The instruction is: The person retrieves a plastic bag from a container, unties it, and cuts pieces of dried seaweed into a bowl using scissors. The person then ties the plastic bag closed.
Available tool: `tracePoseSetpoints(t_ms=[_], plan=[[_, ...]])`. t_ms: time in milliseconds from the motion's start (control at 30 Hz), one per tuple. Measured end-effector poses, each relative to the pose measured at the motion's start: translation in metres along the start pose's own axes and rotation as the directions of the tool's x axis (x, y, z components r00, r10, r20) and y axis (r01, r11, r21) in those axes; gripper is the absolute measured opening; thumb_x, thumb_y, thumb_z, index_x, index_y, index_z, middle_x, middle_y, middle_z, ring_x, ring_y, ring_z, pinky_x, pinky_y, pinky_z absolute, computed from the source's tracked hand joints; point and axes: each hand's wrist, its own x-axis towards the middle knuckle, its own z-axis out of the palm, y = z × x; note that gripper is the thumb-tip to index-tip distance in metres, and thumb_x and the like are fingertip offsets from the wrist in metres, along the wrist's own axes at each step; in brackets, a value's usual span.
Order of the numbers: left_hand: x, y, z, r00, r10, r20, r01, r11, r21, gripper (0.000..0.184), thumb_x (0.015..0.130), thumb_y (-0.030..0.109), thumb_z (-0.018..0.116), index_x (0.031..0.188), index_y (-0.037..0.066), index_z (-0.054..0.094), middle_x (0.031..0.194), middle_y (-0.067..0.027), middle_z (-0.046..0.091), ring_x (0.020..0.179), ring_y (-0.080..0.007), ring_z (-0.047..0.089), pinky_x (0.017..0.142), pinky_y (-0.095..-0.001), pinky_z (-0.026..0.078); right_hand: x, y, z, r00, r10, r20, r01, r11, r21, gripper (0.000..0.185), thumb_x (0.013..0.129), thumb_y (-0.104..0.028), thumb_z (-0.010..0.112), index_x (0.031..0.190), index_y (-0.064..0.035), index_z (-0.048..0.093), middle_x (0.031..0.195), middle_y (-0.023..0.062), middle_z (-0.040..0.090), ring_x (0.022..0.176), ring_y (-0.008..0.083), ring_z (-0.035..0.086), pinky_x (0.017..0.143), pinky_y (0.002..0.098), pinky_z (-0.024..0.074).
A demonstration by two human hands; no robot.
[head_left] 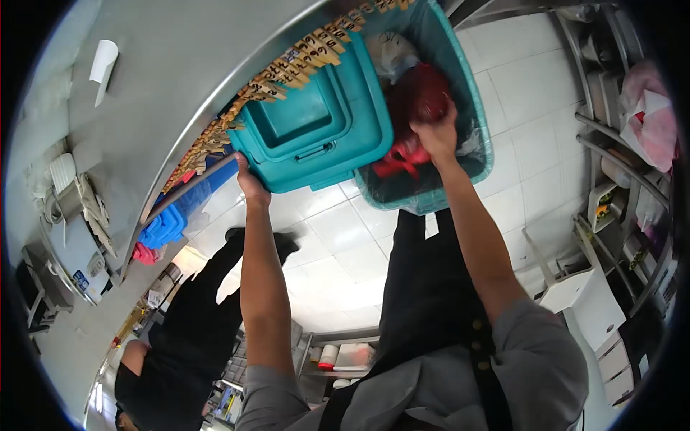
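My left hand [251,181] grips the near left corner of a teal bin lid [359,136], its thumb on top and the other fingers mostly hidden. The lid is tilted beside an open teal bin [474,136]. Inside that bin, my right hand [437,135] is closed around part of a bulging dark red plastic bag [422,93]. A bright red piece of plastic [399,158] lies below it. Next to the red bag is a whitish, clear plastic bag [392,54]. What the bags contain cannot be made out.
Numbered wooden clothespins [287,68] line the edge of a steel counter [180,57] above the lid. Another person in black [190,337] stands at the left. Metal shelves [611,144] hold bags and containers at the right. White floor tiles [338,223] show below.
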Motion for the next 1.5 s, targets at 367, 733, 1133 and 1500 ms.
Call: tracePoseSetpoints(t_ms=[367,733,1133,1500], plan=[[-0.128,-0.099,0.09,0.992,-0.082,-0.092,0.08,0.997,-0.024,0.065,0.093,0.05,0.047,0.123,-0.007,0.051,0.119,-0.0118,0.058,0.106,-0.0217,0.055,0.095,-0.0348,0.042,-0.122,0.072,-0.315,0.93,-0.287,-0.23,0.358,0.847,0.392,0.08,0.063,-0.007,0.054,0.139,-0.0026,0.029,0.128,0.0132,0.044,0.115,0.0223,0.046,0.099,0.0332,0.0348],[-0.217,-0.114,0.147,0.777,0.574,0.259,-0.477,0.268,0.837,0.071,0.076,0.019,0.075,0.131,-0.001,0.035,0.136,-0.0285,0.028,0.127,-0.0433,0.028,0.103,-0.0501,0.027,-0.161,0.293,-0.394,0.906,0.051,-0.419,-0.019,0.996,0.082,0.076,0.06,-0.009,0.056,0.133,-0.002,0.035,0.122,0.0174,0.049,0.116,0.0312,0.046,0.104,0.0373,0.0312],[-0.193,-0.089,0.268,0.824,0.051,0.564,-0.525,-0.304,0.795,0.114,0.057,0.054,0.08,0.145,0.015,0.02,0.152,-0.0185,0.003,0.14,-0.0417,0.001,0.092,-0.0789,0.012,-0.25,0.357,-0.341,0.795,0.529,-0.298,-0.513,0.847,0.137,0.078,0.059,-0.019,0.063,0.132,-0.0083,0.036,0.114,0.0233,0.055,0.105,0.0394,0.055,0.091,0.0423,0.0423],[-0.196,-0.116,0.291,0.855,-0.092,0.511,-0.474,-0.541,0.695,0.117,0.071,0.072,0.056,0.143,-0.007,0.009,0.153,-0.0189,-0.003,0.141,-0.0402,0.0,0.093,-0.0787,0.014,-0.263,0.424,-0.269,0.725,0.621,-0.297,-0.622,0.776,0.105,0.078,0.067,-0.032,0.068,0.13,-0.0028,0.033,0.113,0.0257,0.054,0.094,0.0397,0.059,0.077,0.0447,0.0503]])
